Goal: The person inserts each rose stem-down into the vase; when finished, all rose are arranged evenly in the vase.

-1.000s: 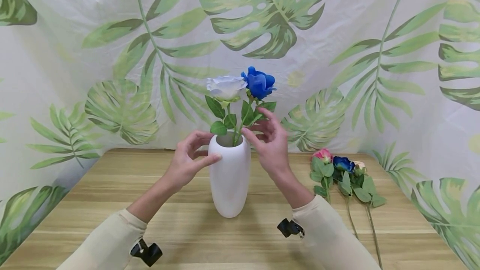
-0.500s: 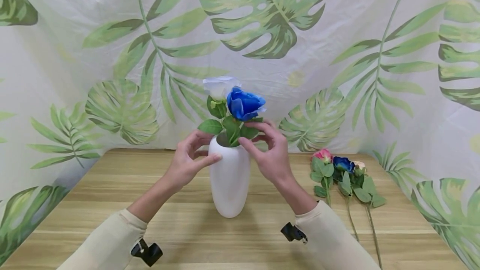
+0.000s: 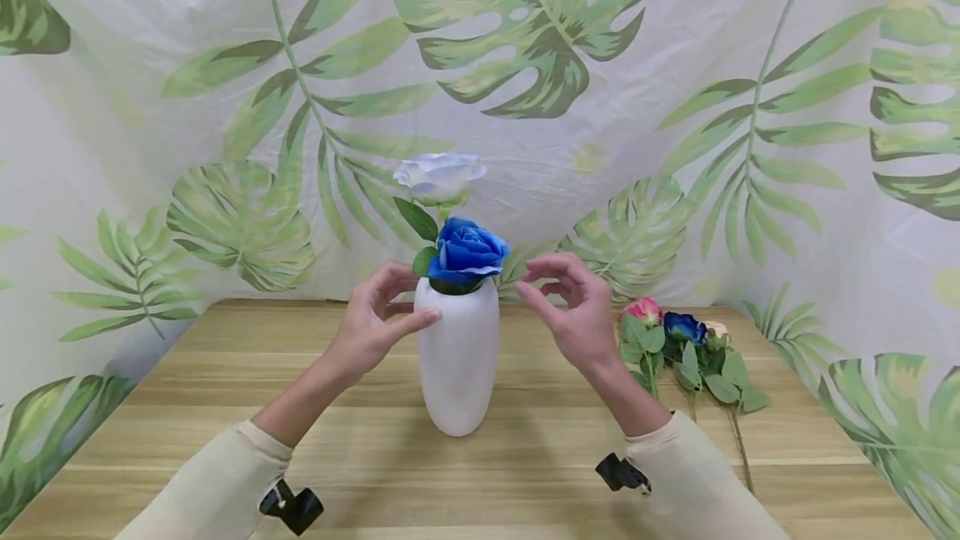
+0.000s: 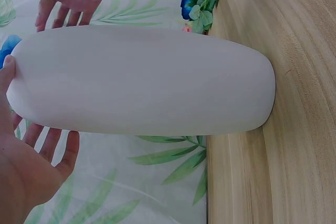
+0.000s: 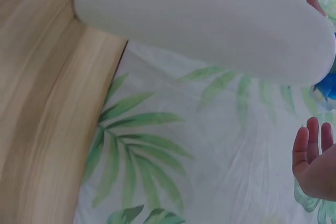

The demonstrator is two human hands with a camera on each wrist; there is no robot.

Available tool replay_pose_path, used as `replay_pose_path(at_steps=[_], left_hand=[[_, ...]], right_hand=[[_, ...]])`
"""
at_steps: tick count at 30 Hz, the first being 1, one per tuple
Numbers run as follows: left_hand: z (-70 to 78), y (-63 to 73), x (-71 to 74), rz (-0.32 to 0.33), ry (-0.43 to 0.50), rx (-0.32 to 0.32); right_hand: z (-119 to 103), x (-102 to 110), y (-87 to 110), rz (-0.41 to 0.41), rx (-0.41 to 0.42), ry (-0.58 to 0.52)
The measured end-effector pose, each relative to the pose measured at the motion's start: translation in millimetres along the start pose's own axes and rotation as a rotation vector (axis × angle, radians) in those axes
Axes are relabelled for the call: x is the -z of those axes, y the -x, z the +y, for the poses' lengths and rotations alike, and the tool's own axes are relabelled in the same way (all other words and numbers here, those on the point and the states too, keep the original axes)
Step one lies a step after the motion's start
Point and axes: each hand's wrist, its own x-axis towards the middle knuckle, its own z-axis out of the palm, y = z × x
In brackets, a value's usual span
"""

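Observation:
A white vase point(image 3: 459, 365) stands upright on the wooden table. Near its rim my left hand point(image 3: 378, 311) grips it, thumb on the front and fingers at the far side. In the vase are two artificial roses: a white rose point(image 3: 441, 177) rising high on its stem, and a blue rose point(image 3: 468, 250) whose bloom sits low at the mouth. The blue bloom hides most of the opening. To the right of the blue rose and apart from it, my right hand point(image 3: 577, 307) hovers with loosely bent fingers and nothing between them; the right wrist view shows this gap too.
On the right of the table point(image 3: 247, 373) lie several more artificial roses: a pink rose point(image 3: 643, 310), a dark blue rose point(image 3: 684, 327) and a pale one point(image 3: 717, 330), their stems pointing toward me. Behind the table hangs a leaf-patterned cloth point(image 3: 517, 190).
The blue rose has sunk down into the vase until its bloom reached the mouth. My right hand has let go of it and moved right. My left hand keeps its place on the vase.

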Motion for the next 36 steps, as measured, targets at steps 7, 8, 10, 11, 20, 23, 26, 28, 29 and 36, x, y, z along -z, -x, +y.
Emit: replay_pose_path(at_steps=[7,8,10,11,20,23,26,28,29,36], left_hand=[[0.2,1.1,2.5,-0.002,0.002,0.01],[-0.1,1.3,2.9,-0.001,0.001,0.01],[-0.6,1.4,3.5,-0.002,0.0,0.009],[-0.8,1.5,3.8,-0.003,0.0,0.009],[-0.4,2.0,4.1,-0.004,0.006,0.006],[-0.9,1.4,3.4,-0.003,0.01,0.0],[-1.5,0.7,3.1,0.0,0.011,-0.006],[-1.6,0.3,2.9,0.002,0.011,-0.009],[-1.7,0.0,2.8,0.003,0.011,-0.009],[-1.0,-0.4,0.9,-0.007,0.009,-0.002]], right_hand=[[11.0,28.9,8.8,-0.047,-0.123,0.08],[12.1,33.9,10.3,-0.061,-0.159,0.095],[14.4,44.0,13.2,-0.093,-0.235,0.129],[15.5,49.0,14.7,-0.109,-0.27,0.147],[25.5,98.1,29.4,-0.222,-0.472,0.359],[27.6,115.6,35.0,-0.253,-0.539,0.412],[31.7,131.5,42.2,-0.266,-0.598,0.439],[34.9,140.9,48.3,-0.275,-0.631,0.463],[36.1,145.3,51.7,-0.283,-0.649,0.481],[39.6,171.8,72.5,-0.391,-0.781,0.555]])
